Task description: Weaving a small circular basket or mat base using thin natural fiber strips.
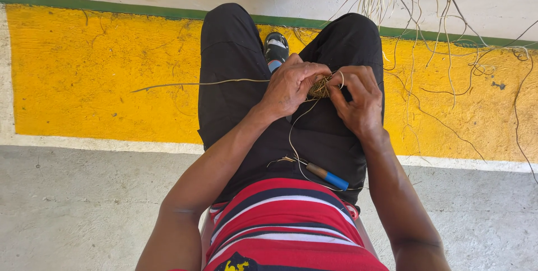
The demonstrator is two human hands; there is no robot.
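Observation:
My left hand [291, 83] and my right hand [358, 97] meet over my lap, both pinching a small coiled bundle of straw-coloured fibre [320, 87]. A long thin strand [190, 84] runs out to the left from my left hand. Another strand loops down from the bundle across my black trousers [235, 80]. A small tool with a brown and blue handle [328, 176] lies on my lap near my striped red shirt [280, 226].
A yellow painted band [89, 69] with a green stripe [112, 6] crosses the concrete floor [73, 204]. Loose dry fibres [426, 19] hang and spread at the upper right. A black and blue shoe [276, 50] shows between my knees.

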